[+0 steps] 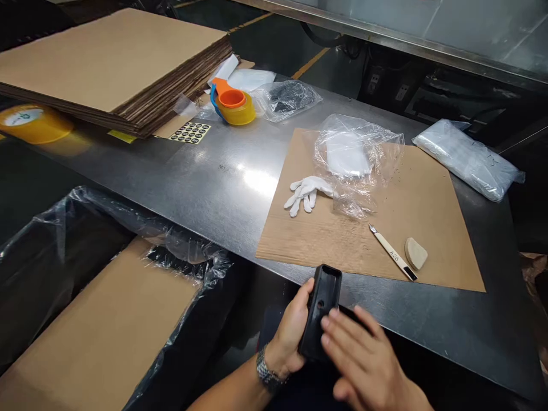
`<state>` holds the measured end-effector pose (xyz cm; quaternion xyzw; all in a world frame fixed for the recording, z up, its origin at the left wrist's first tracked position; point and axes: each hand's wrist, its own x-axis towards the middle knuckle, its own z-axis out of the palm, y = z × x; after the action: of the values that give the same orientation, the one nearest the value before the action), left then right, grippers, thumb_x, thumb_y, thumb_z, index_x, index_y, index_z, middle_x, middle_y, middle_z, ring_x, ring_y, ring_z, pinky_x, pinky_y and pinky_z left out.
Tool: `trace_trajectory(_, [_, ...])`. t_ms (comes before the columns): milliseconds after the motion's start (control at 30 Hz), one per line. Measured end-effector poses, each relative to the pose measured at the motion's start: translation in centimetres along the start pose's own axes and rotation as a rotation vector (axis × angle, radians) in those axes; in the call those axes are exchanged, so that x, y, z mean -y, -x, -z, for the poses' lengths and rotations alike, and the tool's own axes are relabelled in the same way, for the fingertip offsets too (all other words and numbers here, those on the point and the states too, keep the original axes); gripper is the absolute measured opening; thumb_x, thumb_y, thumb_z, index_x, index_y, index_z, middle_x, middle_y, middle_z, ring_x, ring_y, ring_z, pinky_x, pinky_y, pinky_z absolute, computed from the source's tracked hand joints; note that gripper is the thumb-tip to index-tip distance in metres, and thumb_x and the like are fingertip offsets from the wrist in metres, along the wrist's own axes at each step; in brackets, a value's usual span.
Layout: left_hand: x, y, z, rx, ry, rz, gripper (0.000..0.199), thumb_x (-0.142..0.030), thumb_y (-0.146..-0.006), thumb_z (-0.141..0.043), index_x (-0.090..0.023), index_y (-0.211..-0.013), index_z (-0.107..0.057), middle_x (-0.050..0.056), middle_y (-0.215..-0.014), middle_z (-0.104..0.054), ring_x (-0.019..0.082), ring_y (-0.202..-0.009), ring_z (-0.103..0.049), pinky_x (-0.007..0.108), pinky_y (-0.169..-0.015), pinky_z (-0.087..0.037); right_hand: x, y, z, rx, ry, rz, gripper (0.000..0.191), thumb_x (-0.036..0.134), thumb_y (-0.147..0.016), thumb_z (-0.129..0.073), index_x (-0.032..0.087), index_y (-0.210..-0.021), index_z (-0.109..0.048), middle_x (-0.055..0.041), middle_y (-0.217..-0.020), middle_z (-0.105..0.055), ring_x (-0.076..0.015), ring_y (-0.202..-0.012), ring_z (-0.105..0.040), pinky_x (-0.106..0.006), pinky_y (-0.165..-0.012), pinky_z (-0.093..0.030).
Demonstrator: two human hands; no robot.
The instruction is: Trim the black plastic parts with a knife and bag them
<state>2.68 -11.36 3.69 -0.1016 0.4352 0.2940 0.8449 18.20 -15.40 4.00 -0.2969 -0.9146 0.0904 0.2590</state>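
Note:
A black rectangular plastic part (324, 297) with a raised rim and a small hole is held tilted just off the table's front edge. My left hand (293, 328), with a metal-band watch at its wrist, is wrapped round the part's left side. Over the part's lower right lies my right hand (363, 357), fingers stretched out and slightly blurred, seeming to touch it. On the cardboard sheet (295, 240) beyond are a craft knife (391, 251) marked A26, a pale rounded block (415, 253) and a white glove (309, 193).
A clear bag with white contents (349, 154) lies on the cardboard, a wrapped bundle (468, 157) at right. At left stand a cardboard stack (115, 57), yellow tape rolls (235, 111) and a sticker sheet (190, 132). A plastic-lined bin (171, 342) holding cardboard is below left.

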Motion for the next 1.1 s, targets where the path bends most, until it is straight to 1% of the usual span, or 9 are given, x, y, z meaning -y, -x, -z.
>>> trace_trajectory(100, [-0.1, 0.1, -0.1, 0.014, -0.034, -0.017, 0.055, -0.049, -0.087, -0.035, -0.009, -0.061, -0.061, 0.008, -0.056, -0.062, 0.011, -0.047, -0.055, 0.019, -0.049, -0.043, 0.5, 0.2, -0.5, -0.065, 0.019, 0.114, 0.051, 0.038, -0.097, -0.023, 0.007, -0.102, -0.063, -0.0099, -0.111, -0.066, -0.0244, -0.119, -0.049, -0.043, -0.102, -0.036])
trace_trajectory(167, [0.1, 0.2, -0.1, -0.001, -0.039, 0.020, 0.054, -0.049, -0.087, -0.035, -0.009, -0.061, -0.061, 0.007, -0.054, -0.062, 0.011, -0.046, -0.055, 0.019, -0.049, -0.044, -0.2, 0.1, -0.2, -0.022, 0.030, 0.140, 0.045, 0.036, -0.096, -0.027, 0.011, -0.104, -0.064, -0.0062, -0.111, -0.066, -0.0218, -0.118, -0.050, -0.042, -0.104, -0.034])
trace_trajectory(400, [0.9, -0.1, 0.4, 0.003, -0.128, 0.183, 0.062, -0.055, -0.086, -0.030, -0.007, -0.063, -0.061, 0.007, -0.053, -0.059, 0.012, -0.038, -0.054, 0.021, -0.040, -0.041, -5.9, 0.8, 0.7, -0.048, 0.201, 0.104, 0.030, 0.028, -0.088, -0.051, 0.009, -0.109, -0.062, -0.0100, -0.109, -0.066, -0.0237, -0.112, -0.054, -0.040, -0.096, -0.045])
trace_trajectory(500, [0.6, 0.1, 0.4, 0.049, -0.127, 0.152, 0.060, -0.054, -0.086, -0.030, -0.008, -0.066, -0.062, 0.007, -0.056, -0.060, 0.012, -0.040, -0.054, 0.021, -0.042, -0.042, -7.2, 1.3, -0.1, -0.222, 0.170, -0.109, 0.029, 0.019, -0.080, -0.062, 0.017, -0.109, -0.063, -0.0073, -0.102, -0.068, -0.0203, -0.102, -0.057, -0.034, -0.088, -0.049])
trace_trajectory(600, [0.0, 0.5, 0.3, 0.077, -0.127, 0.107, 0.058, -0.053, -0.087, -0.030, -0.010, -0.064, -0.060, 0.007, -0.056, -0.059, 0.012, -0.041, -0.054, 0.021, -0.043, -0.042, -6.7, 1.2, -1.1, -0.353, 0.086, -0.365, 0.023, 0.009, -0.080, -0.058, 0.017, -0.100, -0.064, -0.0100, -0.094, -0.066, -0.0222, -0.097, -0.056, -0.038, -0.081, -0.050])
trace_trajectory(767, [-0.3, 0.5, 0.1, 0.121, -0.132, 0.054, 0.056, -0.051, -0.087, -0.029, -0.011, -0.065, -0.061, 0.006, -0.055, -0.059, 0.012, -0.040, -0.054, 0.021, -0.042, -0.041, -3.6, 0.0, -1.7, -0.354, -0.153, -0.624, 0.017, 0.009, -0.089, -0.043, 0.017, -0.095, -0.057, -0.0035, -0.076, -0.060, -0.0119, -0.066, -0.060, -0.024, -0.059, -0.052])
trace_trajectory(900, [-0.2, 0.2, 0.1, 0.162, -0.116, 0.055, 0.058, -0.050, -0.088, -0.026, -0.010, -0.063, -0.060, 0.005, -0.054, -0.057, 0.011, -0.040, -0.052, 0.020, -0.041, -0.039, -1.9, -0.4, -1.3, -0.341, -0.271, -0.766, 0.015, 0.014, -0.091, -0.043, 0.018, -0.082, -0.055, 0.0067, -0.053, -0.047, -0.0053, -0.040, -0.048, -0.016, -0.040, -0.041])
trace_trajectory(1033, [0.2, 0.1, 0.3, 0.184, -0.142, 0.016, 0.057, -0.052, -0.087, -0.029, -0.011, -0.064, -0.061, 0.005, -0.054, -0.057, 0.011, -0.040, -0.052, 0.020, -0.040, -0.037, -1.3, -0.7, -0.9, -0.368, -0.398, -0.897, 0.024, 0.024, -0.091, -0.046, 0.019, -0.069, -0.053, 0.0073, -0.047, -0.041, -0.0057, -0.038, -0.042, -0.018, -0.039, -0.037])
trace_trajectory(1100, [0.5, 0.2, 0.4, 0.130, -0.165, -0.040, 0.055, -0.054, -0.085, -0.036, -0.010, -0.066, -0.063, 0.005, -0.056, -0.058, 0.011, -0.043, -0.053, 0.020, -0.042, -0.039, -0.8, -0.9, -0.9, -0.377, -0.469, -0.943, 0.022, 0.026, -0.091, -0.044, 0.019, -0.075, -0.057, 0.0054, -0.053, -0.046, -0.0071, -0.043, -0.046, -0.018, -0.043, -0.040])
